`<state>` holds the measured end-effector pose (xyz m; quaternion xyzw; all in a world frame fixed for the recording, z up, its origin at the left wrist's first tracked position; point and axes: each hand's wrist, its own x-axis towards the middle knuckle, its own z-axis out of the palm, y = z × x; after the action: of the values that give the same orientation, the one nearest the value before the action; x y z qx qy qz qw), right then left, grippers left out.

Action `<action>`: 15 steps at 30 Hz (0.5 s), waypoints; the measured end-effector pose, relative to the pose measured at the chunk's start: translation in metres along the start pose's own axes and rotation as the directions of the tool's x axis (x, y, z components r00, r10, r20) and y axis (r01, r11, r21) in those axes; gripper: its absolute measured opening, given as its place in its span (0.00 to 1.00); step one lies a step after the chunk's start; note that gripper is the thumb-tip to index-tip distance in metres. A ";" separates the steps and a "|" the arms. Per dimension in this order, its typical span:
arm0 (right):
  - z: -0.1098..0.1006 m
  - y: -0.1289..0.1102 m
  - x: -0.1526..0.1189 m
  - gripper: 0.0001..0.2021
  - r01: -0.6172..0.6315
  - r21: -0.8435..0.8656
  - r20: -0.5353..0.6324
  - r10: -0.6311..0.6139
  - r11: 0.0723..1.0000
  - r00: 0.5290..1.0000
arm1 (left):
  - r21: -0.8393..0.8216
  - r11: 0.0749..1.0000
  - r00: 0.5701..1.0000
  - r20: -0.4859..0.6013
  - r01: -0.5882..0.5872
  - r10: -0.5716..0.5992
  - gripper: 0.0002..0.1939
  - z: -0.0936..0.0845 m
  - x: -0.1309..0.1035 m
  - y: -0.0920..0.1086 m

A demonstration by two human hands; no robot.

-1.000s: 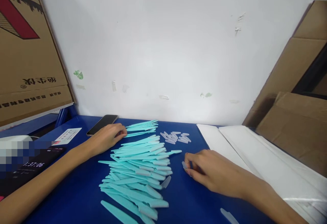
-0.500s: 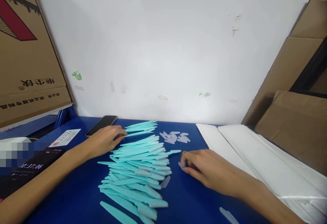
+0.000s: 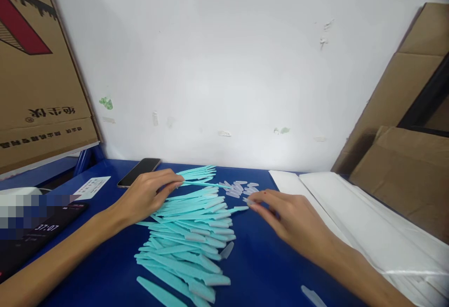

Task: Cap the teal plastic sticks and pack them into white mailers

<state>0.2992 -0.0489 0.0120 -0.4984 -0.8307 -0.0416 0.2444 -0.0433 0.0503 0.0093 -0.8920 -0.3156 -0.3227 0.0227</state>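
Note:
My left hand (image 3: 154, 192) is closed in a pinch on the end of a turquoise eyebrow razor (image 3: 203, 183), which points right above the table. Between thumb and fingertips, my right hand (image 3: 284, 213) grips a small translucent blade cap (image 3: 248, 201). The two hands are apart, with the razor's free end left of the cap. Below them lies a long heap of turquoise eyebrow razors (image 3: 191, 232), mostly with pale covered ends to the right. A smaller group of razors (image 3: 199, 172) lies behind. Several loose caps (image 3: 236, 189) are scattered beyond my right hand.
The blue table (image 3: 259, 269) meets a white wall. Single caps (image 3: 227, 250) lie beside the heap and near the front. Phones (image 3: 140, 171) and a card (image 3: 93, 188) are at left, white packaging sheets (image 3: 351, 213) at right, cardboard boxes (image 3: 403, 171) on both sides.
My left hand has moved right and lifted a razor from the back group. My right hand has moved up and slightly away with the cap, closer to the razor's end.

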 end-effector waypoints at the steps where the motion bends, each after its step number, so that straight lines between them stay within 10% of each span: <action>1: 0.000 0.000 0.000 0.11 -0.006 -0.001 -0.041 0.006 1.000 0.999 | -0.021 0.999 0.999 -0.025 -0.044 0.044 0.13 0.001 0.000 0.003; 15: 0.003 -0.001 0.000 0.11 0.014 -0.007 -0.058 -0.014 1.000 0.998 | -0.118 0.979 0.983 -0.103 -0.165 0.153 0.10 0.009 -0.005 0.018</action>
<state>0.2971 -0.0489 0.0097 -0.4919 -0.8267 -0.0604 0.2665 -0.0306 0.0354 0.0020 -0.8980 -0.2208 -0.3806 0.0069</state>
